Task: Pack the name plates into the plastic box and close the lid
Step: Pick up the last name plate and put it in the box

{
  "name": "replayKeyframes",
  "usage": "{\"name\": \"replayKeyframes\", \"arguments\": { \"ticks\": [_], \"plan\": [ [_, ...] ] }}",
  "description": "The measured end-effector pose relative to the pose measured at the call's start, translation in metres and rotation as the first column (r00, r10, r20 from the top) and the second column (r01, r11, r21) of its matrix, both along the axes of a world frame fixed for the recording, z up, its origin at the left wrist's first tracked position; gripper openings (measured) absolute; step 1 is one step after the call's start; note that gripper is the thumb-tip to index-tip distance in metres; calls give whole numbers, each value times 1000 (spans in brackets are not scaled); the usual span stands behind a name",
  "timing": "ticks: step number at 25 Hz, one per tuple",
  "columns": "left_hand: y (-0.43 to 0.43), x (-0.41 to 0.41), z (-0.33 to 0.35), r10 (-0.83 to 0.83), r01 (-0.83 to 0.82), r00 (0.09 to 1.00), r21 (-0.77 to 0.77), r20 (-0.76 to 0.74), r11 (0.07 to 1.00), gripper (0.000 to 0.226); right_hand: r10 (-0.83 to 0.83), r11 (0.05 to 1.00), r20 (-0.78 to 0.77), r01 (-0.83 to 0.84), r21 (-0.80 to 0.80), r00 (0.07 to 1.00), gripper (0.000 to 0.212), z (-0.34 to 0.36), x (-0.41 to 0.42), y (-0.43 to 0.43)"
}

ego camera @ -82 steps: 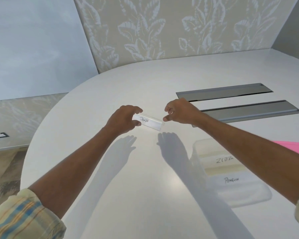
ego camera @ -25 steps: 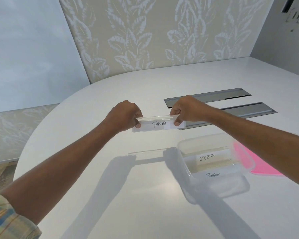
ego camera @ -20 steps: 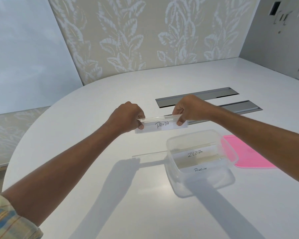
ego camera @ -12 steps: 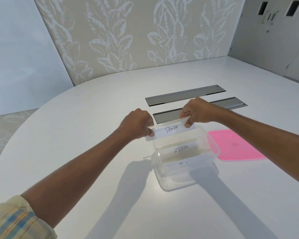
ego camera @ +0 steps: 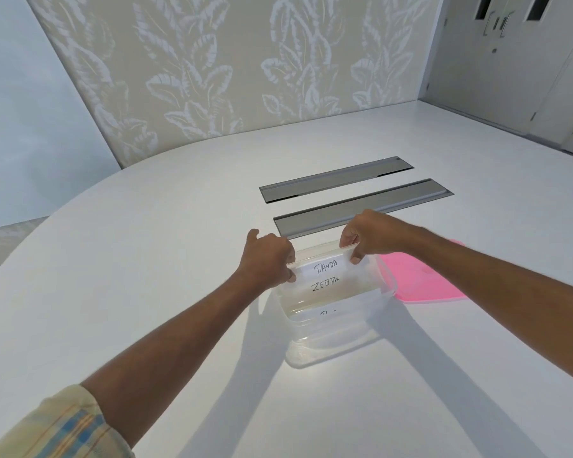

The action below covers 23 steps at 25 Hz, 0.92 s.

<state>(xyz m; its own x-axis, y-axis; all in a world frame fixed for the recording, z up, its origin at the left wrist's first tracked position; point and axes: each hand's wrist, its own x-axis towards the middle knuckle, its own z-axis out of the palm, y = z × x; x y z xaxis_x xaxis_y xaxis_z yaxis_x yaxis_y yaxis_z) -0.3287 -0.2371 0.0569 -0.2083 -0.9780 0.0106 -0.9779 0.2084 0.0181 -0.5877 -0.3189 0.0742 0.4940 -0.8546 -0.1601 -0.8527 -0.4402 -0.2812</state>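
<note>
A clear name plate marked PANDA is held by its two ends over the far side of the clear plastic box. My left hand pinches its left end and my right hand pinches its right end. The plate sits at about the height of the box's rim. Inside the box stands a plate marked ZEBRA, and in front of it a third plate whose writing is mostly hidden. The pink lid lies flat on the table right of the box.
The box rests on a white rounded table. Two grey metal cable flaps are set into the table just beyond the box. A leaf-patterned wall stands at the table's far edge.
Both hands have carried the PANDA plate from the open table at the left over to the box and lowered it to the box's rim. The view has swung to the right.
</note>
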Motion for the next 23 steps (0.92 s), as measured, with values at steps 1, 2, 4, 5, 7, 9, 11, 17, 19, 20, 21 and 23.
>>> {"name": "replayKeyframes", "arguments": {
  "ticks": [1, 2, 4, 5, 7, 9, 11, 17, 19, 20, 21, 23],
  "plan": [
    [-1, 0, -4, 1, -1, 1000, 15, 8, 1000, 42, 2, 1000, -13, -2, 5, 1000, 48, -4, 0, 0],
    [-1, 0, -7, -2, 2, 1000, 27, 15, 1000, 42, 4, 1000, -27, -4, 9, 1000, 48, -8, 1, 0],
    [-3, 0, -13, -10, 9, 1000, 49, 21, 999, 41, 14, 1000, -56, -13, 6, 998, 48, -15, 2, 0],
    [-4, 0, -15, -16, 14, 1000, 59, 25, 998, 41, 22, 1000, -71, -22, -2, 997, 48, -18, 3, 0],
    [-6, -2, -20, -31, 28, 998, 71, 50, 997, 41, 42, 999, -105, -44, -20, 994, 49, -23, 4, 0],
    [-7, -3, -25, -37, 31, 997, 82, 72, 996, 41, 65, 997, -141, -71, -42, 988, 49, -27, 6, 0],
    [-7, -4, -27, -35, 27, 996, 95, 83, 995, 40, 84, 994, -166, -95, -57, 982, 50, -31, 7, -1],
    [-6, -7, -26, -31, 18, 994, 116, 107, 993, 36, 109, 991, -193, -122, -55, 975, 48, -39, 9, -2],
    [-6, -7, -25, -25, 13, 995, 122, 99, 992, 38, 116, 990, -187, -128, -53, 976, 48, -39, 8, -3],
    [-5, -7, -24, -24, 14, 996, 119, 83, 993, 41, 119, 990, -178, -130, -52, 977, 48, -38, 7, -3],
    [-5, -8, -22, -24, 17, 998, 111, 60, 994, 44, 118, 991, -155, -126, -47, 981, 47, -38, 6, -3],
    [-4, -11, -16, -32, 32, 999, 74, 0, 997, 46, 93, 995, -63, -95, -18, 994, 44, -34, 1, -4]
  ]
}}
